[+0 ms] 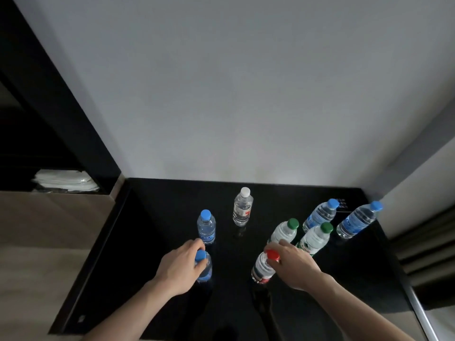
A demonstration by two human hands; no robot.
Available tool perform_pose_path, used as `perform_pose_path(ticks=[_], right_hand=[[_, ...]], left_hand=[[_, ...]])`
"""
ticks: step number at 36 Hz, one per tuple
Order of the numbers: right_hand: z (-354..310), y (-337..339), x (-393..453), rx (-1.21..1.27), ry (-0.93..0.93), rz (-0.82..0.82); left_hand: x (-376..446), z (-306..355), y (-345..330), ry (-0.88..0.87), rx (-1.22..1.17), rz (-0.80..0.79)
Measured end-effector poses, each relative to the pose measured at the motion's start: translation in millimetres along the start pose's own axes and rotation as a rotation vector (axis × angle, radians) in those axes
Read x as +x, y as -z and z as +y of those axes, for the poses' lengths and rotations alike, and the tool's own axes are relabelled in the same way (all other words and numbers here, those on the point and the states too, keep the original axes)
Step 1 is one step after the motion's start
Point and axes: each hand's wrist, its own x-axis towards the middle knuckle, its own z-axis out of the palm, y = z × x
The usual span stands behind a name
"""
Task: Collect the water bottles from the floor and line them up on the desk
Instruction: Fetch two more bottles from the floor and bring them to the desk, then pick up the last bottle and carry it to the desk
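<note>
left hand (pixel 181 265) grips blue-capped bottle (pixel 203 267) | right hand (pixel 293 263) grips red-capped bottle (pixel 264 267) | labels unreadable

Both forearms (pixel 128 306) are bare, with no sleeves visible.

Eight capped water bottles (pixel 242 209) upright, scattered on black desk (pixel 152 205)

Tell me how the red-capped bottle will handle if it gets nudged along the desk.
The red-capped bottle stands tall and narrow, so it likely tips rather than slides. Being round, it would probably roll once down. The right hand grips it near the cap, which should steady it.
</note>
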Motion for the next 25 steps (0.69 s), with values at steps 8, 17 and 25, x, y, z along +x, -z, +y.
perform_pose_path(ticks=[8,17,25], right_hand=[[0,0,-4,0.004,0.028,-0.003],[-23,0,-11,0.053,0.114,0.088],[-87,5,-16,0.230,0.385,0.086]], left_hand=[[-4,14,-7,0.040,0.002,0.022],[-24,15,3,0.119,0.014,-0.005],[-61,-2,38,0.199,-0.097,0.052]])
